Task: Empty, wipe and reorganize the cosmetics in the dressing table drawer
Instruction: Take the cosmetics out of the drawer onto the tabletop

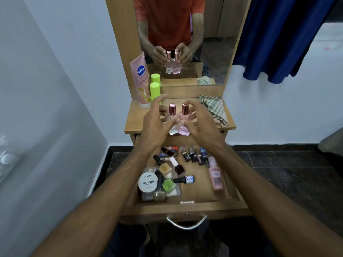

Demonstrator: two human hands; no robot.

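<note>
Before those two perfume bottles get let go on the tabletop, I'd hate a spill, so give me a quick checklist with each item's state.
1. Clear glass perfume bottle with rose-gold cap upright: ok.
2. Pink glass perfume bottle with rose-gold cap upright: ok.
3. Both caps on: ok.
4. Bottles resting on the wooden tabletop: cannot tell; the left hand and right hand hide their bases.
5. Checked cloth clear of the bottles: ok.
6. Wooden drawer emptied: not ok, nail polishes remain.

Bench (133,119) smooth wood, drawer handle (186,224) shiny metal, perfume bottles (179,125) clear glass with glossy metallic caps, checked rag (215,108) cloth, lotion tube (142,80) glossy plastic
</note>
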